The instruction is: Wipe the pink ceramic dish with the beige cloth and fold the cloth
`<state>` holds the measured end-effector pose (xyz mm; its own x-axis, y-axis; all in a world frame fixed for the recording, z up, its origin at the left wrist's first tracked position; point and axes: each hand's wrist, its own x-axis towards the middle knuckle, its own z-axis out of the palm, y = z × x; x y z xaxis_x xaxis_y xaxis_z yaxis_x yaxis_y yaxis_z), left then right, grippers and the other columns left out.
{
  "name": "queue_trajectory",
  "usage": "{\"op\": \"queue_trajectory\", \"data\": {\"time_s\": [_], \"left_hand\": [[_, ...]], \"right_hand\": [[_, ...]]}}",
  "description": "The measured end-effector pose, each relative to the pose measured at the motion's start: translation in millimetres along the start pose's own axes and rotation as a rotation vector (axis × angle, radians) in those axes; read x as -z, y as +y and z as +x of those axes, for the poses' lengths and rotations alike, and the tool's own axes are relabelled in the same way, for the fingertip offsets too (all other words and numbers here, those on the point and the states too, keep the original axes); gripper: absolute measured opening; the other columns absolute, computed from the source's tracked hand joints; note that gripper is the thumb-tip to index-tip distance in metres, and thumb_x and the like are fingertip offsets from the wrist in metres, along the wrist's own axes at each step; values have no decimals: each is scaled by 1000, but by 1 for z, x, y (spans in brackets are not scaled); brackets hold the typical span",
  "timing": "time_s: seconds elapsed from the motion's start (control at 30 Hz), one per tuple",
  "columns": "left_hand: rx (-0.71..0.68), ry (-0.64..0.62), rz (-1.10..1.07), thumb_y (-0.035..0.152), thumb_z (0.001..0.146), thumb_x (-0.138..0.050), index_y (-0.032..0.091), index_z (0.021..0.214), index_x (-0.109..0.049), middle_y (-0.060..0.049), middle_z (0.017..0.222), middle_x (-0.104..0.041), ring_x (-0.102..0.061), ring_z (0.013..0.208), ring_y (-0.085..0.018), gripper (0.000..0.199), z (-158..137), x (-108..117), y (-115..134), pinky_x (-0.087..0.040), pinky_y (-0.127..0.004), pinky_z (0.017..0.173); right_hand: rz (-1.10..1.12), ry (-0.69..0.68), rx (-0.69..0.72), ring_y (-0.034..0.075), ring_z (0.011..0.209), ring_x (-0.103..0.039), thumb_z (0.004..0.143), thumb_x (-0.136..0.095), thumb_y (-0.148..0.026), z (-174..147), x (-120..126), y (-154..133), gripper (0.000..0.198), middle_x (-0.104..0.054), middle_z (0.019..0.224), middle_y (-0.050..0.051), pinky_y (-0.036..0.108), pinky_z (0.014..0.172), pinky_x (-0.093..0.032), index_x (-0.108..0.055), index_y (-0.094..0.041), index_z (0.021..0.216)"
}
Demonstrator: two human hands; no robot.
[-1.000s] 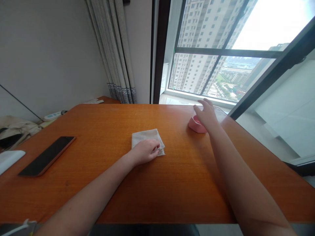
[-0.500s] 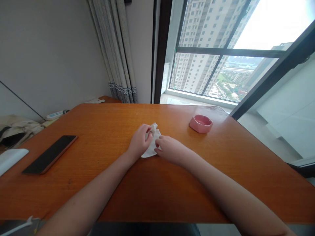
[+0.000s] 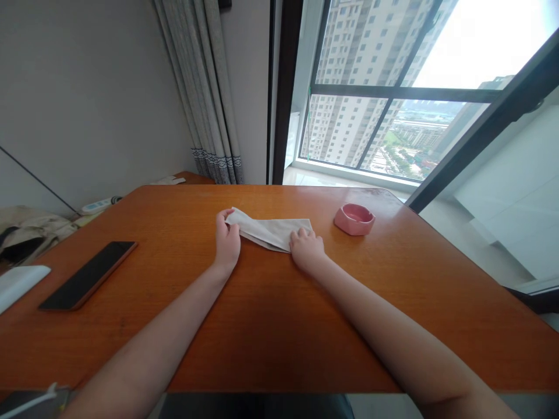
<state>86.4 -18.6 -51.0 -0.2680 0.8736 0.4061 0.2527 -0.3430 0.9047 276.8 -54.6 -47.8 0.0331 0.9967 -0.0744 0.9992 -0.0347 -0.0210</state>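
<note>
A folded white tissue (image 3: 271, 231) stretches sideways between my hands over the wooden table. My left hand (image 3: 227, 241) pinches its left end between thumb and fingers, and that end is lifted slightly. At the lower right corner, my right hand (image 3: 307, 249) has its fingers curled over the tissue and holds it down near the tabletop; the thumb is hidden. Along the front edge the layers part a little. To the right of the tissue, apart from my right hand, stands a pink ashtray (image 3: 354, 220).
A dark phone (image 3: 89, 274) lies on the left of the wooden table (image 3: 279, 326), with a white object (image 3: 21, 282) beside it at the edge. Beyond the table are a grey curtain (image 3: 205, 99) and a large window (image 3: 393, 93). Cloth (image 3: 37, 230) is piled off the left side.
The tissue was bunched small between my close-set hands. Now it is opened out into a long strip, with my left hand moved left and my right hand slightly right.
</note>
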Motion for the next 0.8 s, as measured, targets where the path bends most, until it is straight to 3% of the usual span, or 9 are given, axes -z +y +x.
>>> {"op": "queue_trajectory", "data": {"time_s": [0.1, 0.2, 0.3, 0.37, 0.47, 0.53, 0.6, 0.7, 0.8], "left_hand": [[137, -51, -19, 13, 72, -44, 22, 98, -48, -1, 88, -52, -52, 79, -14, 28, 2, -2, -12, -45, -28, 75], [247, 22, -43, 12, 69, -42, 22, 95, -46, 3, 71, -42, -46, 63, -12, 28, 10, 1, -27, -42, -25, 61], [248, 157, -13, 11, 66, -41, 22, 94, -44, 3, 71, -39, -43, 60, -11, 30, 22, 9, -38, -39, -24, 58], [209, 176, 47, 12, 68, -42, 22, 94, -45, 2, 75, -44, -45, 64, -12, 29, 30, 15, -42, -40, -24, 61], [102, -17, 255, 15, 71, -45, 21, 88, -50, -2, 84, -53, -52, 76, -15, 19, 36, 21, -44, -42, -27, 70], [35, -209, 442, 18, 73, -47, 20, 84, -53, -3, 85, -58, -55, 80, -17, 13, 37, 23, -45, -42, -29, 72], [4, -350, 610, 25, 75, -50, 20, 87, -54, -3, 82, -60, -56, 76, -18, 14, 35, 24, -44, -41, -29, 68], [5, -450, 746, 37, 77, -53, 21, 96, -55, -1, 75, -61, -55, 68, -18, 25, 32, 25, -43, -38, -29, 62], [-3, -484, 706, 34, 78, -53, 21, 97, -54, 0, 71, -59, -55, 64, -17, 23, 30, 24, -43, -37, -27, 59]], "right_hand": [[30, -32, -118, 38, 117, -42, 93, -29, -28, 7, 4, 11, 40, -44, 131, 21, 48, 80, -41, -47, -15, 127], [65, -78, -168, 38, 120, -40, 92, -31, -25, 10, 5, 17, 40, -41, 134, 21, 51, 80, -42, -45, -18, 129], [74, -84, -181, 39, 123, -38, 91, -34, -22, 11, 3, 19, 39, -42, 134, 20, 54, 82, -41, -47, -20, 128], [38, 0, -121, 39, 127, -33, 90, -36, -17, 11, 1, 18, 40, -40, 137, 19, 57, 90, -35, -48, -20, 127], [25, 185, 180, 32, 130, -32, 89, -36, -14, 9, -3, 11, 38, -40, 140, 15, 52, 104, -24, -51, -19, 125], [89, 229, 409, 27, 126, -38, 92, -39, -23, 8, -6, 5, 32, -45, 136, 12, 43, 103, -29, -54, -20, 120], [153, 216, 545, 23, 119, -44, 91, -44, -31, 7, -8, 2, 28, -51, 129, 10, 36, 98, -35, -56, -20, 114], [194, 217, 586, 20, 108, -50, 90, -46, -27, 8, -9, 1, 21, -57, 116, 8, 32, 92, -37, -59, -19, 104], [215, 231, 552, 17, 99, -52, 91, -43, -20, 11, -9, 4, 18, -58, 106, 7, 28, 88, -38, -60, -18, 95]]}}
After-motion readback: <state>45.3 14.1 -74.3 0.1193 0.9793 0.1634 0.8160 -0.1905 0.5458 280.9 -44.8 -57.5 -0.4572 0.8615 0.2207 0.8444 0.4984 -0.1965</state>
